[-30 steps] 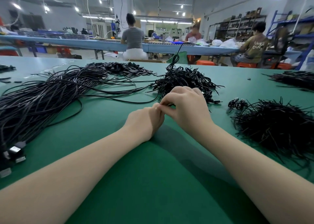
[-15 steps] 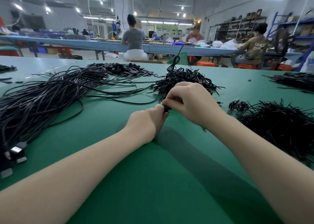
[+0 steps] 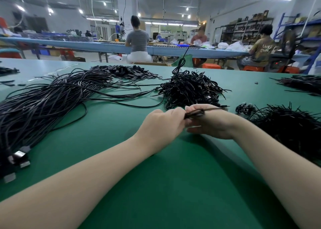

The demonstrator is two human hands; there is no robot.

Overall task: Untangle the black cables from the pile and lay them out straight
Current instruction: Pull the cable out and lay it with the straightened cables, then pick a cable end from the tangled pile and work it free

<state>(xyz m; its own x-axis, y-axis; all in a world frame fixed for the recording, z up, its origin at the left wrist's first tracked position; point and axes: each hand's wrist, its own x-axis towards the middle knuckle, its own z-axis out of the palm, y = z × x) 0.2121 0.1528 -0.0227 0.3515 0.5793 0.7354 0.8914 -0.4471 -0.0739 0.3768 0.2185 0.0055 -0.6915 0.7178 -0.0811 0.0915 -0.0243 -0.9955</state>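
A tangled pile of short black cables [image 3: 190,88] lies on the green table [image 3: 156,185], just beyond my hands. My left hand [image 3: 162,123] and my right hand [image 3: 211,123] meet over the table in front of it. Between them is a small coiled black cable [image 3: 194,114]; the fingertips of both hands pinch it, and a thin strand runs from it to the right across my right hand. A long bundle of straightened black cables [image 3: 48,103] stretches along the left, their plugs near the front left edge.
A heap of black ties or short strands [image 3: 286,124] fills the right side, with a small coil [image 3: 245,108] beside it. Flat black pieces [image 3: 126,72] lie at the back. More cables [image 3: 302,84] lie far right. People sit at a blue bench behind.
My right hand has turned palm-up and dropped toward the table, and the coiled cable now shows between both hands. My left hand stays close against it.
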